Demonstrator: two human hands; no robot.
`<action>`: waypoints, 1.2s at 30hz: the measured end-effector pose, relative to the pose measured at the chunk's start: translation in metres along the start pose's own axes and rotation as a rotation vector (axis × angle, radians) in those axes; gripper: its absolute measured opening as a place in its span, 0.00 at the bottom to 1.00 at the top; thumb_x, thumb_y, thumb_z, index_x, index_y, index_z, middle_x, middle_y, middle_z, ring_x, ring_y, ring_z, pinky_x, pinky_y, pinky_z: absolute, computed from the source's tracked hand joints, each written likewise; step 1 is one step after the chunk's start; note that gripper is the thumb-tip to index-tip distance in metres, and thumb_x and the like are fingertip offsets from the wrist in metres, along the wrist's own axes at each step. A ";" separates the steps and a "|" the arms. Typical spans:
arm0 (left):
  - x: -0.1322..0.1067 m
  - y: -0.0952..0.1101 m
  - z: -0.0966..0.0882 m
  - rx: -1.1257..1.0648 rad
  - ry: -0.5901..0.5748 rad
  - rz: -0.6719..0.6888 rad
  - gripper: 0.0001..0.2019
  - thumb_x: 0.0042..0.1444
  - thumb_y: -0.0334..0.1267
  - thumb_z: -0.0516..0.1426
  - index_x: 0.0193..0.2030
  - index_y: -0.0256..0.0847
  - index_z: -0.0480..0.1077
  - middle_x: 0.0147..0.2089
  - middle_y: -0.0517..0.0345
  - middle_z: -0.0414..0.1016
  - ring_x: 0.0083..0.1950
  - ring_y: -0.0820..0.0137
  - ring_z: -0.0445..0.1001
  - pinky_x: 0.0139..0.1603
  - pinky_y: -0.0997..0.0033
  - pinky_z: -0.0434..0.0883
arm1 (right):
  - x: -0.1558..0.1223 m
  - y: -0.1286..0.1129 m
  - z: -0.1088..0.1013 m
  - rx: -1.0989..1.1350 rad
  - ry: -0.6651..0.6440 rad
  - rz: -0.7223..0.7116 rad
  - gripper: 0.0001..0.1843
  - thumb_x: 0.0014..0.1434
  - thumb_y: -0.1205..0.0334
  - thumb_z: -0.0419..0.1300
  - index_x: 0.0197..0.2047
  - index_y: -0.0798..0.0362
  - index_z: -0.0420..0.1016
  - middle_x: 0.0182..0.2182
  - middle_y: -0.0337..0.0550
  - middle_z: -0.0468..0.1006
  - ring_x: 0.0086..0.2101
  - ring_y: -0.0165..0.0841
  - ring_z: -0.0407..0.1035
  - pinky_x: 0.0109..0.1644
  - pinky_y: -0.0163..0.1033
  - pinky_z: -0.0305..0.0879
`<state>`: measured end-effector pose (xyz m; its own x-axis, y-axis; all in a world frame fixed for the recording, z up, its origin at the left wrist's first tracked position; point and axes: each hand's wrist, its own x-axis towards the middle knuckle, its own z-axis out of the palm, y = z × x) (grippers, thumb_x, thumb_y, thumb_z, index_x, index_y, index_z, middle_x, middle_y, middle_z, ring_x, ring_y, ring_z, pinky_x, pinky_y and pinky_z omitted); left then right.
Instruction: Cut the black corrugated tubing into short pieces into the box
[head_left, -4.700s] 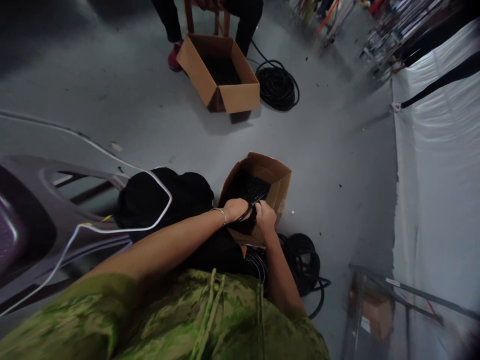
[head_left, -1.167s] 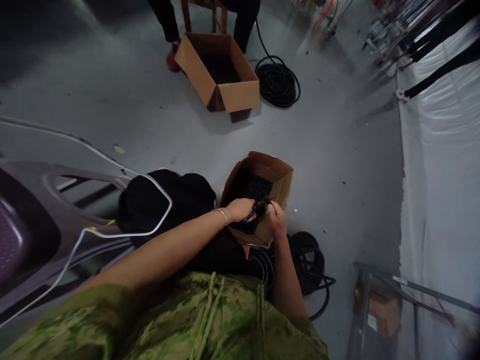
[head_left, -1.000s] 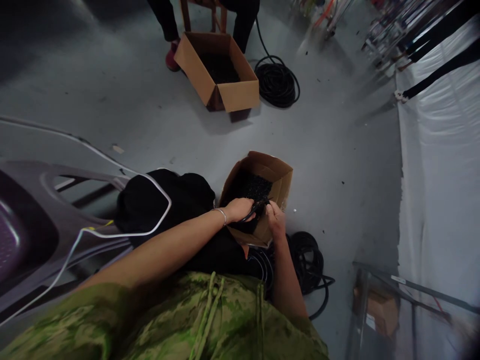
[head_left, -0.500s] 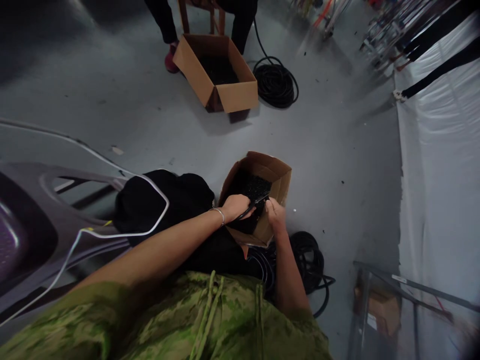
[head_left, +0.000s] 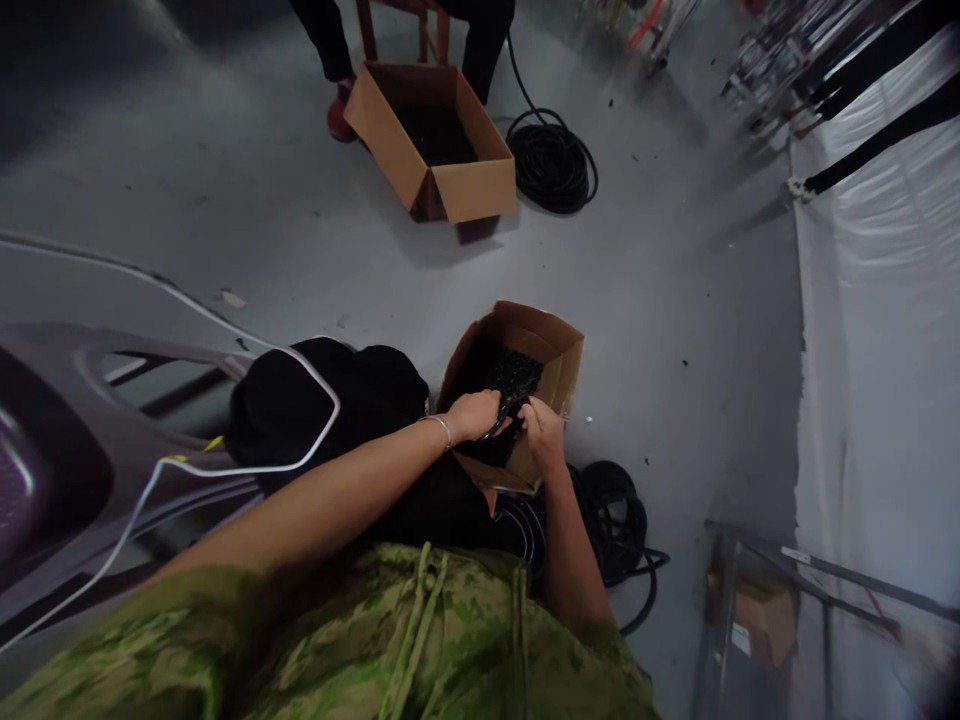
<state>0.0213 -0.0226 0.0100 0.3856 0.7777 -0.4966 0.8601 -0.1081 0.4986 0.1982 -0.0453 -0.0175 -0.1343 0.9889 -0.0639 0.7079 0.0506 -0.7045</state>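
Note:
Over the open cardboard box between my legs, my two hands are close together. My left hand, with a bangle at its wrist, is closed around a long dark tool, perhaps a cutter; its end points toward my right hand. My right hand has its fingers pinched together by the tool's tip. What it pinches is small, dark and mostly hidden. Many small black pieces lie in the box. A coil of black hose or cable rests on the floor beside my right forearm.
Ahead, another person sits behind a larger cardboard box holding dark pieces, with a second black coil beside it. A white cable crosses a grey plastic chair at left. A metal frame stands at lower right.
My right hand has shifted slightly left, nearer my left hand, and its fingers have turned inward. The tool in my left hand has moved a little. The boxes stay put.

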 end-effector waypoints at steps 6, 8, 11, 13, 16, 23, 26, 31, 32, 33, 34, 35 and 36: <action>0.001 0.001 -0.003 -0.028 -0.022 -0.011 0.22 0.61 0.51 0.50 0.50 0.35 0.71 0.50 0.40 0.78 0.49 0.56 0.79 0.44 0.68 0.73 | 0.003 0.001 0.000 -0.043 0.000 -0.046 0.17 0.66 0.56 0.46 0.38 0.52 0.75 0.30 0.43 0.76 0.34 0.35 0.70 0.40 0.36 0.64; 0.002 0.001 -0.004 -0.030 -0.018 -0.013 0.22 0.61 0.51 0.50 0.50 0.35 0.72 0.48 0.40 0.79 0.48 0.56 0.79 0.43 0.68 0.73 | 0.004 0.002 0.000 -0.046 -0.002 -0.053 0.18 0.66 0.55 0.46 0.38 0.52 0.75 0.30 0.43 0.76 0.35 0.35 0.70 0.41 0.37 0.64; 0.002 0.001 -0.003 -0.035 -0.016 -0.018 0.22 0.60 0.51 0.51 0.47 0.35 0.74 0.46 0.39 0.80 0.47 0.54 0.80 0.42 0.67 0.73 | 0.006 0.002 -0.001 -0.055 0.006 -0.053 0.19 0.66 0.54 0.46 0.42 0.53 0.76 0.33 0.45 0.78 0.36 0.36 0.71 0.41 0.37 0.65; 0.002 0.001 -0.002 -0.022 0.002 0.009 0.21 0.61 0.50 0.50 0.45 0.35 0.76 0.44 0.39 0.80 0.46 0.55 0.80 0.43 0.67 0.73 | 0.007 0.001 -0.003 -0.068 0.019 -0.047 0.20 0.66 0.53 0.47 0.43 0.53 0.76 0.34 0.46 0.79 0.36 0.36 0.71 0.41 0.37 0.65; 0.001 0.001 -0.002 0.016 0.040 0.055 0.21 0.61 0.47 0.49 0.42 0.35 0.78 0.43 0.38 0.80 0.45 0.55 0.80 0.45 0.67 0.73 | 0.010 -0.001 -0.009 -0.092 0.023 -0.039 0.20 0.66 0.51 0.47 0.44 0.52 0.76 0.35 0.45 0.79 0.36 0.36 0.71 0.40 0.37 0.64; 0.001 0.005 -0.007 -0.030 -0.034 0.016 0.23 0.61 0.46 0.49 0.30 0.33 0.80 0.30 0.40 0.80 0.36 0.58 0.80 0.37 0.69 0.73 | 0.014 0.003 -0.013 -0.144 -0.013 -0.032 0.21 0.67 0.49 0.45 0.38 0.50 0.75 0.26 0.40 0.75 0.29 0.34 0.68 0.34 0.34 0.61; 0.002 0.004 -0.005 -0.037 -0.046 0.001 0.22 0.60 0.45 0.50 0.29 0.33 0.80 0.28 0.41 0.78 0.34 0.58 0.80 0.35 0.69 0.73 | 0.012 0.008 -0.006 -0.157 0.008 -0.014 0.20 0.67 0.50 0.45 0.38 0.49 0.75 0.25 0.39 0.75 0.28 0.33 0.67 0.34 0.34 0.60; 0.001 0.001 -0.003 0.013 -0.027 0.014 0.22 0.60 0.50 0.51 0.39 0.35 0.79 0.39 0.39 0.81 0.43 0.56 0.80 0.39 0.69 0.73 | 0.010 0.010 0.000 -0.194 0.035 -0.005 0.20 0.68 0.50 0.45 0.42 0.50 0.75 0.30 0.42 0.78 0.32 0.34 0.69 0.37 0.35 0.61; 0.000 0.001 -0.004 0.016 -0.039 0.017 0.22 0.60 0.50 0.51 0.41 0.35 0.79 0.42 0.39 0.81 0.44 0.55 0.80 0.40 0.69 0.73 | 0.009 0.009 0.000 -0.210 0.021 -0.020 0.20 0.68 0.51 0.46 0.43 0.50 0.76 0.31 0.43 0.78 0.33 0.35 0.70 0.37 0.35 0.61; 0.000 0.001 -0.005 0.019 -0.052 0.018 0.22 0.60 0.50 0.51 0.42 0.35 0.78 0.44 0.39 0.80 0.45 0.55 0.80 0.40 0.68 0.74 | 0.008 0.008 -0.001 -0.226 0.005 -0.038 0.19 0.67 0.51 0.46 0.43 0.50 0.76 0.32 0.44 0.78 0.33 0.35 0.70 0.37 0.35 0.61; -0.001 0.001 -0.005 0.023 -0.060 0.018 0.22 0.60 0.50 0.51 0.44 0.34 0.78 0.45 0.39 0.80 0.46 0.55 0.79 0.41 0.68 0.74 | 0.007 0.007 -0.002 -0.242 -0.011 -0.056 0.19 0.68 0.51 0.47 0.42 0.50 0.76 0.32 0.44 0.79 0.34 0.35 0.70 0.38 0.35 0.61; -0.001 0.001 -0.006 0.027 -0.064 0.017 0.22 0.60 0.50 0.51 0.45 0.34 0.77 0.46 0.39 0.80 0.47 0.55 0.79 0.42 0.68 0.73 | 0.006 0.006 -0.003 -0.255 -0.025 -0.071 0.19 0.68 0.52 0.47 0.41 0.51 0.76 0.32 0.45 0.79 0.34 0.35 0.71 0.38 0.35 0.60; -0.001 0.001 -0.006 0.031 -0.066 0.015 0.22 0.60 0.49 0.51 0.46 0.34 0.77 0.47 0.39 0.80 0.47 0.56 0.79 0.42 0.69 0.73 | 0.006 0.005 -0.004 -0.264 -0.032 -0.081 0.19 0.68 0.52 0.47 0.40 0.51 0.76 0.32 0.45 0.79 0.34 0.35 0.71 0.38 0.35 0.60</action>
<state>0.0197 -0.0201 0.0155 0.4192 0.7333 -0.5352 0.8633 -0.1395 0.4850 0.2037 -0.0387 -0.0189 -0.2168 0.9754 -0.0401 0.8496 0.1683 -0.4999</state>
